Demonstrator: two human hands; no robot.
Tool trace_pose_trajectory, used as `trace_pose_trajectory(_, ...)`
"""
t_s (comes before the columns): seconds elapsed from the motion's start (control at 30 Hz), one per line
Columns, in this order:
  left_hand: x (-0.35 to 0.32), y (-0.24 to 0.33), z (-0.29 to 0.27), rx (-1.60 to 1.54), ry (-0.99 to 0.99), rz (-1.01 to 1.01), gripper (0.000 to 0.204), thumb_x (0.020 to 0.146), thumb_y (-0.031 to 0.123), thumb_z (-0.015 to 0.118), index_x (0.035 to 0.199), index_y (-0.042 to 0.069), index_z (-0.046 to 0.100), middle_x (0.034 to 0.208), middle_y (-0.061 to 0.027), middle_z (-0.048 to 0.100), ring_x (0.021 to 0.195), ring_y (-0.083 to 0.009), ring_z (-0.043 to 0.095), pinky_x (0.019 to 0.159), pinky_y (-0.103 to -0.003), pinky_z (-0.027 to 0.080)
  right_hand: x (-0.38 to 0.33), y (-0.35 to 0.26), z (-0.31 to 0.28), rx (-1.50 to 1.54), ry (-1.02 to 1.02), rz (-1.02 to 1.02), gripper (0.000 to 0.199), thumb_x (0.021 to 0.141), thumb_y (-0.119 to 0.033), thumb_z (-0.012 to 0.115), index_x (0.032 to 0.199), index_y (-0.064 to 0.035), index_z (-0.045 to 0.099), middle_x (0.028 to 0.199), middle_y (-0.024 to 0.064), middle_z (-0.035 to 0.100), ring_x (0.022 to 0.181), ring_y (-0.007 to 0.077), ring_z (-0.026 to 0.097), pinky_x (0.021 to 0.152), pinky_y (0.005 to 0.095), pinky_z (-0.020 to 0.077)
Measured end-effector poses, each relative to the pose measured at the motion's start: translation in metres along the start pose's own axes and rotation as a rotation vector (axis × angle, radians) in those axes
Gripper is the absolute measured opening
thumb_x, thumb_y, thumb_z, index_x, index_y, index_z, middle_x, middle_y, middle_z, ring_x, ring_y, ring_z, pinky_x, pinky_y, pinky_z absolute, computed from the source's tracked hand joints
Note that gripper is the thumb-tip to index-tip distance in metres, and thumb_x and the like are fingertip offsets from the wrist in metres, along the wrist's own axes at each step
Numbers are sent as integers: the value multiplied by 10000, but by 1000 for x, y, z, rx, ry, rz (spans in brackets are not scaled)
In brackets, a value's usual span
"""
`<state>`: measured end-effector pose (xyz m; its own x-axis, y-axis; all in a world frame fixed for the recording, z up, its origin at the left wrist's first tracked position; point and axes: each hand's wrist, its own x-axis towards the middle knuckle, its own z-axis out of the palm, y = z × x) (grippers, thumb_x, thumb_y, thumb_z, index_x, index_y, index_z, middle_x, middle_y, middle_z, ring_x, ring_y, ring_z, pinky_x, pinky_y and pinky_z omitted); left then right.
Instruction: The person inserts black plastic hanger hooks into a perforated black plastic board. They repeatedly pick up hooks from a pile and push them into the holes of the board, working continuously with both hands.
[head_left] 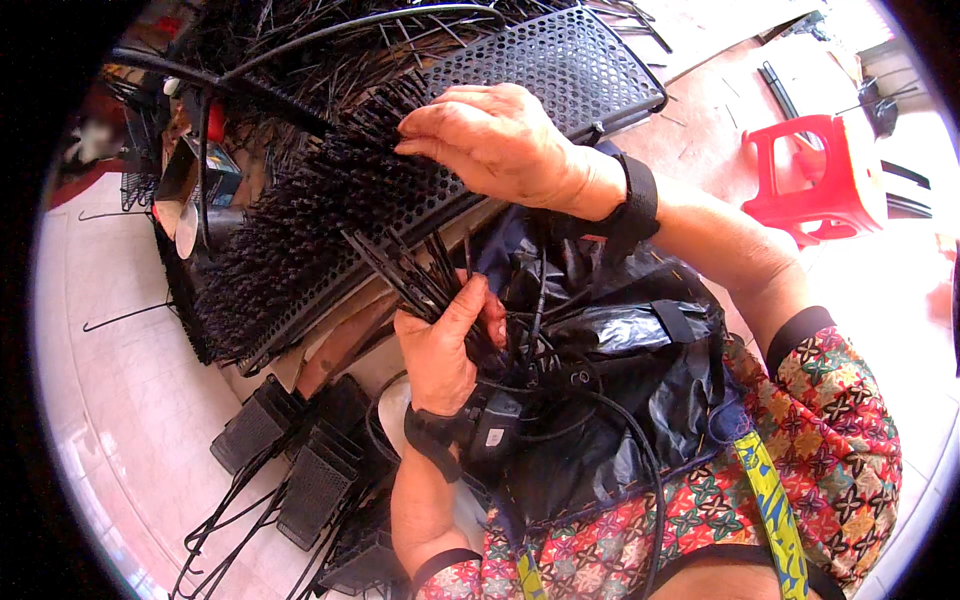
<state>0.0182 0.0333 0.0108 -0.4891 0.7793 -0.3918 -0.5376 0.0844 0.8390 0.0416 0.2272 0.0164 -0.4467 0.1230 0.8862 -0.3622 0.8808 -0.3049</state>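
My left hand is closed round a bundle of thin black strips, which point up and left from between thumb and fingers. Above it, my right hand hovers at the edge of a dense mass of short black sticks; its fingers are drawn together. Whatever those fingertips hold, if anything, is hidden. The sticks stand packed upright on a black perforated tray, whose far right part shows bare holes.
A black metal bar crosses over the tray at upper left, beside a small box. Black mesh pieces with long wires lie at lower left. A red plastic stool stands on the right. Black sheeting covers my lap, with cables across it.
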Motion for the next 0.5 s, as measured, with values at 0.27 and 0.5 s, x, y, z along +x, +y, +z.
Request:
trace_pose_trajectory(0.27, 4, -15, 1, -83, 109, -4, 127, 808, 104, 616, 852, 19, 532, 620, -84, 545, 477, -173, 510, 417, -276, 401, -1, -5, -7, 3, -90, -10, 172, 682, -54, 622, 815, -13, 522, 633, 116, 537, 590, 313, 557, 523, 381, 462)
trace_pose_trajectory(0.5, -6, -23, -3, -138, 128, 42, 112, 803, 83, 618, 839, 17, 534, 628, -91, 555, 482, -177, 518, 417, -278, 417, -5, -21, -4, 104, -108, 268, 183, 714, -118, 680, 791, -50, 529, 579, 115, 510, 533, 313, 542, 464, 375, 432)
